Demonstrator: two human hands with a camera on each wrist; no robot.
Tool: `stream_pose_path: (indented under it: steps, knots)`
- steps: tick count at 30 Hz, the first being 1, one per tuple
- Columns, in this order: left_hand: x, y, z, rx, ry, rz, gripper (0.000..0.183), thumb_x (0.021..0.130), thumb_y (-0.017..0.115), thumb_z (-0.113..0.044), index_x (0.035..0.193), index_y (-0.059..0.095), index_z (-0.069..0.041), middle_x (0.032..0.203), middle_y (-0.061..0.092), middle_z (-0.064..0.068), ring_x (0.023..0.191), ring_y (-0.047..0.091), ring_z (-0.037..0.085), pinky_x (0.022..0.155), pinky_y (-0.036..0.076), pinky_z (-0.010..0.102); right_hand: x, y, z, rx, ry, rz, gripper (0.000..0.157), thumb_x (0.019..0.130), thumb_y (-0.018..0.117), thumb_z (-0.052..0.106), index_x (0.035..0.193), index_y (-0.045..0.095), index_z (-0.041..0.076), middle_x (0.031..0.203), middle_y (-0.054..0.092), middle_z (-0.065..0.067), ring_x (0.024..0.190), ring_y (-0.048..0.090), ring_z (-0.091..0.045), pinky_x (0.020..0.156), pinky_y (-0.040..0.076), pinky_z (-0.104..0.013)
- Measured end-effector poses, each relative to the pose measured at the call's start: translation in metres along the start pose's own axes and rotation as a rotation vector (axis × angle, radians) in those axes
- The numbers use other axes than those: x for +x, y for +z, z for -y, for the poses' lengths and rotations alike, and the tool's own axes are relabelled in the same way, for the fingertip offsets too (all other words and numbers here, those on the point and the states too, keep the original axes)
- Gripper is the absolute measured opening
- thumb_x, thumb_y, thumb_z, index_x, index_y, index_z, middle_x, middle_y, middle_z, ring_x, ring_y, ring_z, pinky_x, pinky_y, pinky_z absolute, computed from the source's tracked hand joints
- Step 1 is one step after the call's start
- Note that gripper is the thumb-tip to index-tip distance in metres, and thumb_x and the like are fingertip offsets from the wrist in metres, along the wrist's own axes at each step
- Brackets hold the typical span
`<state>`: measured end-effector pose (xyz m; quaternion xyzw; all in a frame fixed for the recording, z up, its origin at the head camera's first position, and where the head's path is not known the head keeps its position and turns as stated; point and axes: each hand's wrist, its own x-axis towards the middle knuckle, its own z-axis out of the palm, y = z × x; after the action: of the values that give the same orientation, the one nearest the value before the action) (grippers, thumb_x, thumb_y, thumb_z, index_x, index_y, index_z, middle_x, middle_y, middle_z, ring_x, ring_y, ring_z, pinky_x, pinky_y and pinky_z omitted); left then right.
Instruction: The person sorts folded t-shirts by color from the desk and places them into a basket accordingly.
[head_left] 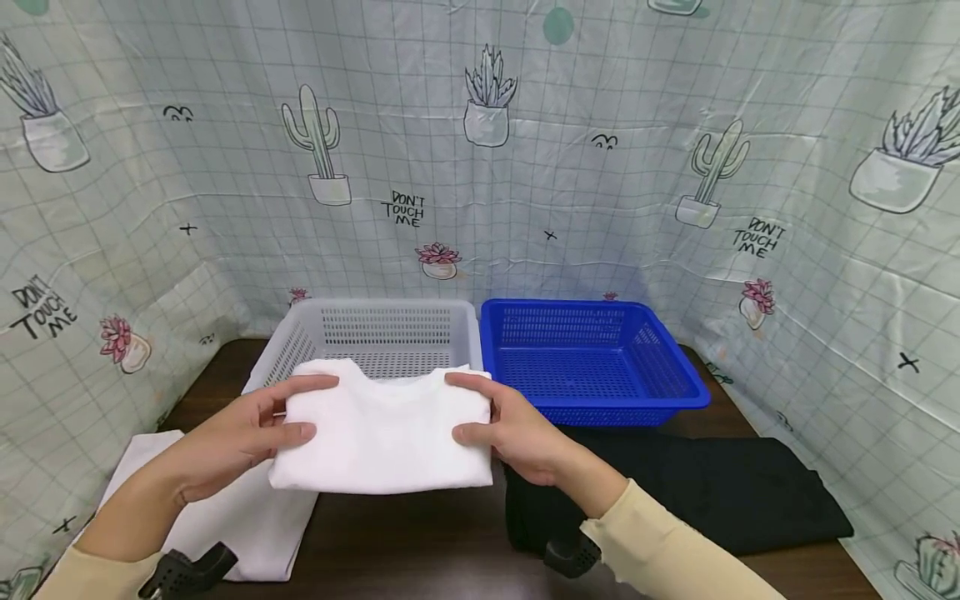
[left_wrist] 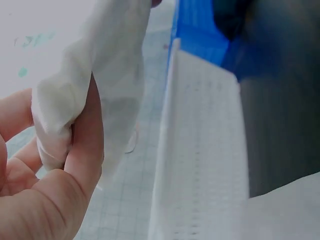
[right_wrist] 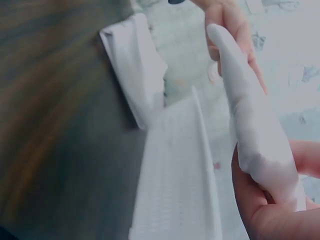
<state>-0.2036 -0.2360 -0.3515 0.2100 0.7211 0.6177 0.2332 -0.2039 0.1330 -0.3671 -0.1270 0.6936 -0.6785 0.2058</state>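
A folded white T-shirt (head_left: 390, 437), neckline toward the back, hangs above the table between both hands. My left hand (head_left: 251, 437) grips its left side, thumb on the near face and fingers at the edge and behind. On the opposite side my right hand (head_left: 517, 429) holds it the same way. The left wrist view shows the layered cloth (left_wrist: 62, 115) pinched between thumb and fingers. In the right wrist view the bundle (right_wrist: 262, 145) looks thick and edge-on. Just behind the shirt stands a white basket (head_left: 397, 306), its front part hidden by the cloth.
A blue basket (head_left: 600, 407) stands beside the white one on the dark wooden table (head_left: 405, 546). More white folded cloth (head_left: 247, 525) lies at the left under my forearm. Black folded cloth (head_left: 720, 483) lies at the right. A patterned curtain (head_left: 450, 183) encloses the back and sides.
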Motion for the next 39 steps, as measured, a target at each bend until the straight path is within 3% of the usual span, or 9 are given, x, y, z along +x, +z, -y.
stream_pose_path:
  steps: [9, 13, 17, 21, 23, 29, 33, 36, 39]
  knots:
    - [0.033, -0.029, -0.015, 0.082, 0.01, -0.189, 0.063, 0.106, 0.067, -0.015, 0.163, 0.04, -0.019, 0.124, 0.051, 0.016, 0.098, 0.067, 0.019, 0.079, 0.059, 0.031, 0.051, -0.006, 0.02, -0.04, -0.077, -0.142, 0.072, 0.098, 0.07, -0.001, 0.161, 0.046, 0.024, 0.157, 0.043, -0.016, 0.126, 0.058, -0.034, 0.093, 0.06, -0.049]
    - [0.051, -0.041, -0.013, 0.098, 0.005, -0.21, 0.068, 0.107, 0.066, -0.016, 0.167, 0.034, -0.018, 0.129, 0.046, 0.015, 0.102, 0.06, 0.017, 0.082, 0.056, 0.026, 0.076, -0.008, 0.017, -0.097, -0.093, -0.236, 0.072, 0.097, 0.071, 0.0, 0.161, 0.048, 0.025, 0.164, 0.037, -0.015, 0.14, 0.048, -0.034, 0.103, 0.054, -0.053]
    - [0.071, -0.052, -0.007, 0.111, -0.01, -0.213, 0.074, 0.107, 0.066, -0.018, 0.17, 0.027, -0.018, 0.14, 0.036, 0.017, 0.112, 0.049, 0.021, 0.086, 0.05, 0.024, 0.098, -0.012, 0.011, -0.144, -0.11, -0.289, 0.073, 0.097, 0.072, 0.0, 0.162, 0.047, 0.022, 0.173, 0.027, -0.012, 0.155, 0.032, -0.031, 0.119, 0.041, -0.055]
    - [0.087, -0.06, 0.0, 0.108, -0.027, -0.219, 0.077, 0.108, 0.065, -0.017, 0.171, 0.021, -0.018, 0.167, 0.011, 0.025, 0.143, 0.031, 0.033, 0.102, 0.042, 0.027, 0.116, -0.015, 0.002, -0.158, -0.12, -0.309, 0.075, 0.097, 0.072, 0.001, 0.164, 0.043, 0.019, 0.174, 0.024, -0.013, 0.159, 0.026, -0.032, 0.123, 0.035, -0.053]
    - [0.094, -0.063, 0.005, 0.098, -0.035, -0.227, 0.078, 0.108, 0.063, -0.014, 0.172, 0.018, -0.017, 0.174, -0.001, 0.021, 0.152, 0.021, 0.035, 0.106, 0.042, 0.026, 0.123, -0.016, -0.003, -0.165, -0.112, -0.32, 0.076, 0.096, 0.073, 0.001, 0.164, 0.042, 0.018, 0.174, 0.024, -0.014, 0.159, 0.027, -0.032, 0.123, 0.035, -0.052]
    - [0.109, -0.069, 0.019, 0.065, -0.054, -0.258, 0.077, 0.109, 0.058, -0.004, 0.172, 0.015, -0.015, 0.173, 0.01, 0.026, 0.146, 0.035, 0.035, 0.093, 0.052, 0.019, 0.136, -0.011, -0.008, -0.168, -0.089, -0.33, 0.079, 0.095, 0.073, -0.002, 0.165, 0.04, 0.014, 0.174, 0.025, -0.013, 0.159, 0.026, -0.031, 0.124, 0.035, -0.05]
    - [0.114, -0.074, 0.027, 0.073, -0.078, -0.272, 0.078, 0.108, 0.057, -0.002, 0.172, 0.013, -0.014, 0.176, -0.006, 0.023, 0.158, 0.017, 0.041, 0.113, 0.046, 0.037, 0.143, -0.006, -0.008, -0.185, -0.082, -0.343, 0.08, 0.094, 0.07, -0.006, 0.165, 0.038, 0.01, 0.174, 0.027, -0.013, 0.157, 0.029, -0.033, 0.121, 0.038, -0.05]
    - [0.116, -0.077, 0.033, 0.081, -0.086, -0.27, 0.078, 0.108, 0.057, -0.001, 0.172, 0.012, -0.011, 0.175, -0.021, 0.02, 0.161, -0.007, 0.044, 0.125, 0.027, 0.056, 0.148, -0.003, -0.009, -0.198, -0.064, -0.353, 0.08, 0.093, 0.07, -0.008, 0.165, 0.038, 0.009, 0.173, 0.029, -0.014, 0.154, 0.035, -0.034, 0.118, 0.043, -0.05]
    - [0.118, -0.08, 0.039, 0.075, -0.089, -0.26, 0.078, 0.107, 0.056, 0.0, 0.171, 0.012, -0.008, 0.174, -0.025, 0.019, 0.159, -0.019, 0.044, 0.127, 0.014, 0.063, 0.152, -0.001, -0.012, -0.191, -0.05, -0.361, 0.081, 0.093, 0.069, -0.009, 0.165, 0.038, 0.008, 0.172, 0.03, -0.015, 0.153, 0.036, -0.035, 0.118, 0.043, -0.048]
